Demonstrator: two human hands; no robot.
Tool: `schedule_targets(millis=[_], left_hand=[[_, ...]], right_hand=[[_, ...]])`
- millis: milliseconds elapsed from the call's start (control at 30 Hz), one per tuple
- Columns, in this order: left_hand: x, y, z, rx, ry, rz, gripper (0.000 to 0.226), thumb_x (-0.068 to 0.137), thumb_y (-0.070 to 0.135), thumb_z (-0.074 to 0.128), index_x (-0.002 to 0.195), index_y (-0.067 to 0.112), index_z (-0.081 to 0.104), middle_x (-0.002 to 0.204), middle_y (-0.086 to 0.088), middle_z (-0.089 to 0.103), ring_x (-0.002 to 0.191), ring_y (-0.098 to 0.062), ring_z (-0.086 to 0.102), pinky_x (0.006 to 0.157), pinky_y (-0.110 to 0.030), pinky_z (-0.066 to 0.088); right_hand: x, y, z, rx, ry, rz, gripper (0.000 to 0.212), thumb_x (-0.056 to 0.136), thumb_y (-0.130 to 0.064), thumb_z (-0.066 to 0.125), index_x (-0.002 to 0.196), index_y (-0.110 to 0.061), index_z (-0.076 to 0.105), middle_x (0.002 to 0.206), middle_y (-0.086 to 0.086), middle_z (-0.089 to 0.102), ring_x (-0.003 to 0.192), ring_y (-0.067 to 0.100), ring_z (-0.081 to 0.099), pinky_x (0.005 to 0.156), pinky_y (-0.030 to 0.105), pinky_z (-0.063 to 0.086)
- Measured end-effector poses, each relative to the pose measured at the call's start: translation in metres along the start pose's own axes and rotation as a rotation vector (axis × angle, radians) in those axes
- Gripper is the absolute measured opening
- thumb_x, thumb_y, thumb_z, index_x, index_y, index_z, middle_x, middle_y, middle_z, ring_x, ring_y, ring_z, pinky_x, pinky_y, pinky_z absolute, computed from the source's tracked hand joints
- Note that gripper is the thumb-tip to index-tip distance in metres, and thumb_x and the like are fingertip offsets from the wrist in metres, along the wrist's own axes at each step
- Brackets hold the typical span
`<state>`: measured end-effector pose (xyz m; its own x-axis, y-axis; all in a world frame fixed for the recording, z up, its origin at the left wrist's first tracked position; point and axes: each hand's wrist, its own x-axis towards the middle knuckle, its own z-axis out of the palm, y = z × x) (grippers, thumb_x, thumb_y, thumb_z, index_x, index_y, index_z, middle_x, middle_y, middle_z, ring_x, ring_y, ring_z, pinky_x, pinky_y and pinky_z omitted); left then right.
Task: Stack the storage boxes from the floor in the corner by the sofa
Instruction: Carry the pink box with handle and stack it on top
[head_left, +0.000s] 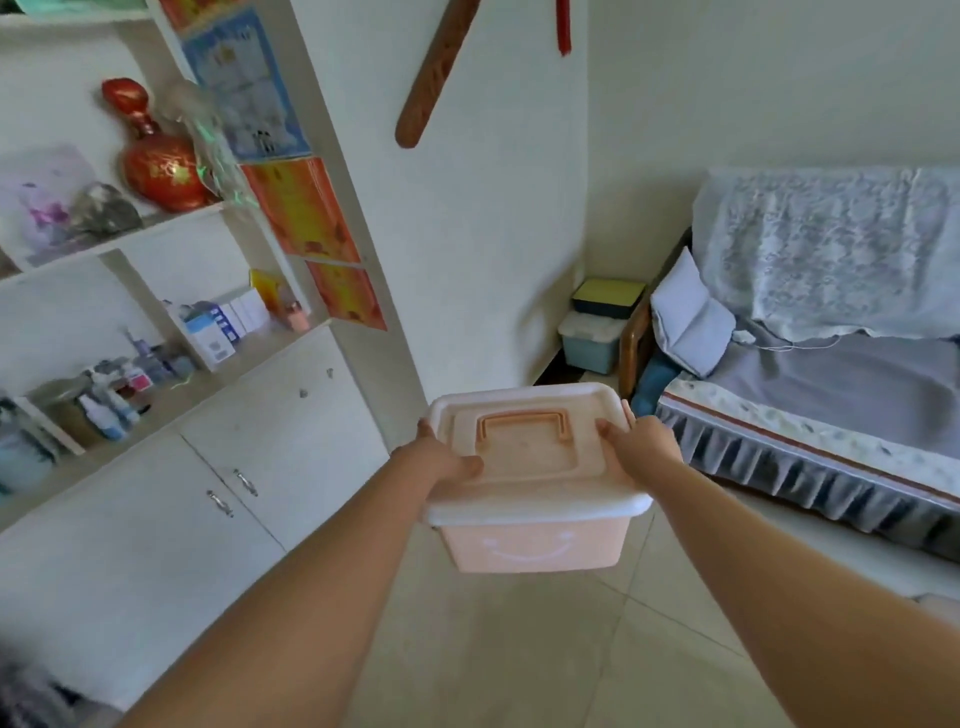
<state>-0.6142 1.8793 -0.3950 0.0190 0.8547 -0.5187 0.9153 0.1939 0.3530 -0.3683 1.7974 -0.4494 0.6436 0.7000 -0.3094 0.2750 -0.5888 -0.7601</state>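
A person holds one pink box (532, 545) out in front of the body, above the tiled floor (519, 649). The box is smooth, matt plastic, rectangular with rounded corners, and a pale smile mark shows on its near wall. Its lid (535, 499) is cloudy white plastic with a raised rim, and one orange handle (524, 423) lies flat in a recess on top.

The left hand (444, 462) grips the left edge of the lid, thumb curled over the top and fingers hidden under the rim. The right hand (641, 447) grips the right edge the same way, its thumb on the lid.

In the corner beside the sofa (831, 374) two more boxes are stacked: a blue box (589, 353) with a whitish lid stands on the floor, and a dark box (608, 299) with a yellow top sits on it. The sofa has a curved wooden arm, a grey pleated skirt and a lacy white cover over the back; one pale cushion (688, 317) leans at its end.

On the left, white shelves (171, 223) carry one glossy red vase (156, 156) and many small bottles and cartons. Below are white cupboard doors with two metal handles (234, 493).
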Motion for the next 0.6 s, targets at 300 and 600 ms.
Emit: schedule_targets(millis=[300, 600], left_hand=[[0.241, 0.188, -0.085, 0.167, -0.049, 0.141, 0.121, 0.072, 0.061, 0.066, 0.15, 0.036, -0.023, 0.149, -0.015, 0.034, 0.127, -0.036, 0.047, 0.101, -0.05, 0.047], [0.464, 0.379, -0.101, 0.16, -0.079, 0.216, 0.12, 0.072, 0.061, 0.067, 0.152, 0.037, -0.02, 0.145, -0.016, 0.035, 0.12, -0.036, 0.052, 0.097, -0.05, 0.05]], right_hand=[[0.238, -0.103, 0.012, 0.07, 0.124, 0.141, 0.055, 0.09, -0.049, 0.055, 0.116, -0.001, 0.056, 0.104, 0.016, 0.061, 0.075, 0.025, 0.056, 0.053, 0.028, 0.038], [0.511, -0.174, -0.001, 0.054, 0.194, 0.171, 0.056, 0.091, -0.047, 0.055, 0.122, -0.001, 0.055, 0.097, 0.01, 0.057, 0.082, 0.025, 0.055, 0.061, 0.031, 0.042]])
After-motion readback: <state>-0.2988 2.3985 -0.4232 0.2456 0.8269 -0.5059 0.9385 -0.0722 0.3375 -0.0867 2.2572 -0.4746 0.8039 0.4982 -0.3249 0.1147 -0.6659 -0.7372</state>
